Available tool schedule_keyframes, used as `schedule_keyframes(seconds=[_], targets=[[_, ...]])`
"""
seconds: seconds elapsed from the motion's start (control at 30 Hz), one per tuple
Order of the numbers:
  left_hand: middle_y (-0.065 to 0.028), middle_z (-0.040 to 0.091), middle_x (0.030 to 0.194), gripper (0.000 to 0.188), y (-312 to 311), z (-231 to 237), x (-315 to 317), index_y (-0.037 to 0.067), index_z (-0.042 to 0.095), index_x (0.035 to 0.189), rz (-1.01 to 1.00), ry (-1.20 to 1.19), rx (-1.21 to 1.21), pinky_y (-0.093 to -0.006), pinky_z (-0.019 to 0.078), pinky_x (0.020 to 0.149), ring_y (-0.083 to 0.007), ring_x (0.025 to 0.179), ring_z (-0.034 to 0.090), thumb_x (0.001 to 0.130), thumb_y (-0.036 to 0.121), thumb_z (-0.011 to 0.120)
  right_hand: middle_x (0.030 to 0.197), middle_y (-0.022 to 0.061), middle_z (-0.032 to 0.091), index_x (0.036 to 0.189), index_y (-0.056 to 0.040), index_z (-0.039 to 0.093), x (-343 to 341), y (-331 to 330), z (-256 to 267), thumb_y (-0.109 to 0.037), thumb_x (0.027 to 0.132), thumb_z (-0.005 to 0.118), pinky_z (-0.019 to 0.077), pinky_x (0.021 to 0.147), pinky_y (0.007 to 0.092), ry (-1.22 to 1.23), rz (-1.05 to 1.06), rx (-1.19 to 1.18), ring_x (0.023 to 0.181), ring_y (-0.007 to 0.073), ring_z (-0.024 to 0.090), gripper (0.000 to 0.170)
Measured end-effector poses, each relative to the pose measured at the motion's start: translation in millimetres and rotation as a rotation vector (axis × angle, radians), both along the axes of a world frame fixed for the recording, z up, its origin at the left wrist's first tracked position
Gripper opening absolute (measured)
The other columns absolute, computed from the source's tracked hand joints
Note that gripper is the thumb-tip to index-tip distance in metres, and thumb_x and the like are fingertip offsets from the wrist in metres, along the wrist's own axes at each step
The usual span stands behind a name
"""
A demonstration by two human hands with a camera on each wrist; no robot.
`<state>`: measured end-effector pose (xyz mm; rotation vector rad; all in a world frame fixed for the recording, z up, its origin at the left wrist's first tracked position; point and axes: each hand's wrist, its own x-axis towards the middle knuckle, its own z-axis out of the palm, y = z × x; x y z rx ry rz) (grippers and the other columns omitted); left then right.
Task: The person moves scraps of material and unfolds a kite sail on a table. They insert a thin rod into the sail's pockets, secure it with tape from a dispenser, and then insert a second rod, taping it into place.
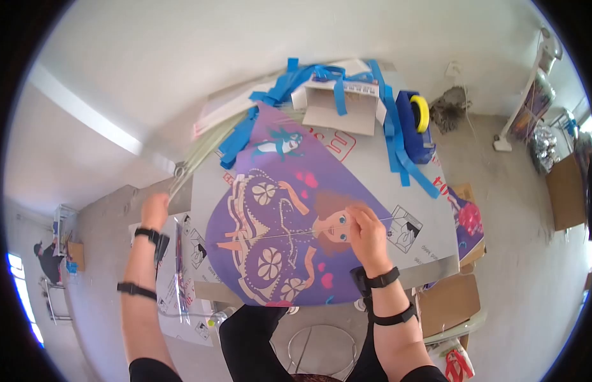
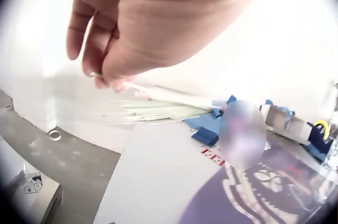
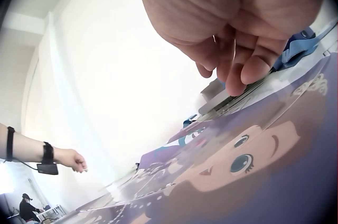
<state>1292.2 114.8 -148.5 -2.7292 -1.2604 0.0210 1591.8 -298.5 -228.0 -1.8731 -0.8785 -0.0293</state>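
A purple printed sheet (image 1: 289, 248) with a cartoon figure lies on a printed board (image 1: 429, 210). Across it runs a thin pale rod (image 1: 267, 237), which passes under my right hand (image 1: 369, 237). The fingers of my right hand (image 3: 237, 29) are curled together over the sheet's printed face (image 3: 232, 166), with a thin shiny line between them. My left hand (image 1: 155, 211) is raised beyond the board's left edge, beside a bundle of thin pale sticks (image 2: 163, 110). In the left wrist view, my left hand (image 2: 142, 29) pinches a small white end between thumb and fingers.
At the board's back are blue strips (image 1: 296, 79), an open white box (image 1: 340, 111) and a blue dispenser with a yellow ring (image 1: 415, 127). Cardboard boxes (image 1: 452, 302) are low on the right, a round stool (image 1: 321, 347) below. A person (image 1: 47, 264) sits far left.
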Motion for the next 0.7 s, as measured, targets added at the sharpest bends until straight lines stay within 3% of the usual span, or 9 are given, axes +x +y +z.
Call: schedule_keyframes(seconds=[0.03, 0.1, 0.2, 0.23, 0.3, 0.4, 0.5, 0.63, 0.7], targets=[[-0.0182, 0.06, 0.077, 0.007, -13, 10, -24, 0.005, 0.059, 0.075, 0.005, 0.006, -0.045, -0.0464, 0.0448, 0.063, -0.0389, 0.077, 0.058, 0.076, 0.011, 0.057, 0.095, 0.012, 0.063, 0.092, -0.0021, 0.063, -1, 0, 3, 0.002, 0.078, 0.055, 0.0499, 0.069, 0.0341, 0.011, 0.008, 0.022, 0.083, 0.0303, 0.061, 0.017], [-0.0152, 0.062, 0.072, 0.006, -41, 26, -71, 0.003, 0.06, 0.077, 0.015, -0.025, -0.127, -0.0406, 0.0468, 0.061, -0.0299, 0.07, 0.061, 0.076, 0.009, 0.061, 0.095, 0.0126, 0.063, 0.092, -0.0017, 0.063, 0, -4, 14, 0.002, 0.079, 0.054, 0.0497, 0.07, 0.0339, 0.001, 0.005, 0.041, 0.084, 0.0304, 0.061, 0.016], [-0.005, 0.063, 0.072, 0.007, -125, 59, -98, 0.002, 0.063, 0.083, 0.183, -0.388, -0.735, -0.0281, 0.0477, 0.06, -0.0123, 0.066, 0.058, 0.076, 0.005, 0.064, 0.088, 0.0108, 0.062, 0.097, -0.0003, 0.062, 3, -15, 32, 0.004, 0.081, 0.052, 0.0477, 0.062, 0.0254, 0.046, -0.065, 0.141, 0.069, 0.0176, 0.061, 0.019], [-0.002, 0.063, 0.074, 0.009, -156, 70, -94, 0.002, 0.063, 0.085, 0.221, -0.497, -0.93, -0.0249, 0.0476, 0.06, -0.0084, 0.067, 0.056, 0.077, 0.003, 0.064, 0.088, 0.0108, 0.062, 0.097, -0.0003, 0.062, 8, -20, 39, 0.004, 0.081, 0.052, 0.0477, 0.062, 0.0254, 0.031, -0.072, 0.144, 0.069, 0.0176, 0.061, 0.019], [-0.0032, 0.063, 0.08, 0.011, -227, 88, -71, 0.001, 0.062, 0.09, 0.227, -0.523, -1.146, -0.0243, 0.048, 0.062, -0.0103, 0.07, 0.058, 0.08, 0.004, 0.063, 0.085, 0.0084, 0.062, 0.099, -0.0016, 0.062, 13, -35, 53, 0.002, 0.083, 0.052, 0.0471, 0.06, 0.025, 0.131, -0.21, 0.209, 0.069, 0.0134, 0.06, 0.019], [-0.004, 0.062, 0.084, 0.015, -316, 86, -25, 0.0, 0.06, 0.095, 0.104, -0.584, -1.521, -0.0242, 0.0475, 0.067, -0.0101, 0.073, 0.058, 0.083, 0.009, 0.061, 0.084, 0.0095, 0.061, 0.099, -0.001, 0.062, 28, -73, 81, 0.003, 0.083, 0.052, 0.0493, 0.062, 0.026, 0.264, -0.271, 0.235, 0.069, 0.0151, 0.061, 0.019], [-0.004, 0.061, 0.086, 0.018, -386, 60, 30, 0.001, 0.059, 0.099, -0.041, -0.468, -1.731, -0.024, 0.0463, 0.073, -0.011, 0.077, 0.057, 0.085, 0.013, 0.061, 0.081, 0.0071, 0.06, 0.1, -0.0009, 0.062, 44, -127, 92, 0.004, 0.083, 0.051, 0.0495, 0.062, 0.0237, 0.218, -0.299, 0.294, 0.068, 0.0134, 0.061, 0.021], [-0.0015, 0.059, 0.085, 0.017, -463, 3, 90, 0.003, 0.058, 0.1, -0.003, -0.545, -2.067, -0.0228, 0.0463, 0.072, -0.0096, 0.076, 0.056, 0.087, 0.013, 0.059, 0.087, 0.0087, 0.063, 0.099, 0.0003, 0.061, 41, -208, 106, 0.003, 0.084, 0.051, 0.0495, 0.063, 0.0242, 0.137, -0.388, 0.16, 0.067, 0.0135, 0.061, 0.018], [-0.0011, 0.059, 0.085, 0.016, -484, -11, 112, 0.004, 0.058, 0.1, 0.022, -0.533, -2.106, -0.0221, 0.0464, 0.072, -0.0092, 0.076, 0.056, 0.087, 0.013, 0.059, 0.087, 0.0088, 0.063, 0.099, 0.0001, 0.062, 34, -247, 105, 0.001, 0.084, 0.051, 0.0485, 0.062, 0.0243, 0.115, -0.417, 0.117, 0.067, 0.0139, 0.061, 0.018]])
